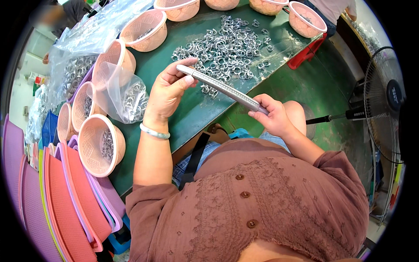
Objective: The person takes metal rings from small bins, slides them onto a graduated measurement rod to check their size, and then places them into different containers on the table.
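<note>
A long grey metal bar (222,88) stretches between both hands above the green table (192,113). My left hand (168,91) grips its far end with thumb and fingers; a pale bangle sits on that wrist. My right hand (271,114) is closed around its near end, close to my knee. Just beyond the bar lies a loose heap of small silver metal rings (227,46) on the table.
Pink plastic baskets (100,144) holding rings line the table's left and far edges. Clear bags of rings (131,94) lie among them. Stacked pink and purple trays (65,205) stand at lower left. A standing fan (384,105) is at right. Another person sits at the far right.
</note>
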`<control>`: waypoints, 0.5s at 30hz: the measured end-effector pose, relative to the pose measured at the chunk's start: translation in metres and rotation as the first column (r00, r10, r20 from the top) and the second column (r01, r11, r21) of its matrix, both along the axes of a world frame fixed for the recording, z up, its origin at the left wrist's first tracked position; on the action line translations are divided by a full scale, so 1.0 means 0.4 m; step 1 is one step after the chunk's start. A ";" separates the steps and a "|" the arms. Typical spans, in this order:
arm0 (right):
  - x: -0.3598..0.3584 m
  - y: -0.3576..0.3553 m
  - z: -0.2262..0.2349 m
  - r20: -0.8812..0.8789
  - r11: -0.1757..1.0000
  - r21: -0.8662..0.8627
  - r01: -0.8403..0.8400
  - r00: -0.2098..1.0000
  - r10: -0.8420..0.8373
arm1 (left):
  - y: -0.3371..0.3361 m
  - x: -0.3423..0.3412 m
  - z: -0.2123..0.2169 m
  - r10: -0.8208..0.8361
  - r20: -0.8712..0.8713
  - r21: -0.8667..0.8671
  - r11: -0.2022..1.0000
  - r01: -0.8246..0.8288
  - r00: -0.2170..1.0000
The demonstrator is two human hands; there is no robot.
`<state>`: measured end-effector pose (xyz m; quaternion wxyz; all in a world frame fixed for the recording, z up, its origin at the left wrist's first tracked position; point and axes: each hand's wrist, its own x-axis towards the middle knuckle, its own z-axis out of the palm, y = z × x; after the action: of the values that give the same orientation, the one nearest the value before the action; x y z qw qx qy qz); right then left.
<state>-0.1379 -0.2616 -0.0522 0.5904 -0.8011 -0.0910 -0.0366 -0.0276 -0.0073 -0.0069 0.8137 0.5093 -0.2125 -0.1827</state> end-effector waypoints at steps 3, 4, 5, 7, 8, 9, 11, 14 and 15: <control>0.004 0.000 0.006 0.091 0.997 -0.070 0.016 0.996 -0.010 | 0.008 0.006 -0.009 -0.012 0.014 0.001 1.000 0.012 1.000; 0.004 -0.001 0.009 0.113 0.995 -0.097 0.030 0.993 -0.019 | 0.008 0.007 -0.011 -0.015 0.023 -0.012 1.000 0.015 1.000; 0.004 -0.001 0.012 0.136 0.991 -0.122 0.045 0.990 -0.028 | 0.008 0.010 -0.014 -0.018 0.032 -0.026 0.999 0.018 0.999; 0.007 -0.001 0.013 0.191 0.983 -0.167 0.070 0.981 -0.038 | 0.007 0.013 -0.018 -0.014 0.042 -0.052 0.999 0.017 0.999; 0.007 -0.001 0.013 0.224 0.979 -0.186 0.083 0.974 -0.040 | 0.004 0.013 -0.020 -0.009 0.043 -0.063 0.998 0.012 0.999; 0.008 -0.002 0.012 0.257 0.974 -0.205 0.096 0.965 -0.042 | 0.003 0.013 -0.021 -0.004 0.044 -0.075 0.997 0.008 0.999; 0.008 -0.003 0.015 0.237 0.977 -0.203 0.067 0.971 -0.017 | 0.004 0.012 -0.020 -0.001 0.035 -0.082 0.997 0.004 0.999; 0.010 -0.009 0.035 0.059 0.989 -0.128 -0.072 0.995 0.080 | 0.006 0.014 -0.019 0.015 0.023 -0.078 0.997 -0.013 1.000; 0.010 -0.011 0.039 -0.024 0.988 -0.083 -0.128 0.992 0.126 | 0.005 0.015 -0.018 0.021 0.019 -0.073 0.997 -0.019 1.000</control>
<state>-0.1340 -0.2660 -0.0365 0.5579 -0.8182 -0.1380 0.0123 -0.0217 -0.0052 -0.0142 0.8314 0.4830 -0.2220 -0.1617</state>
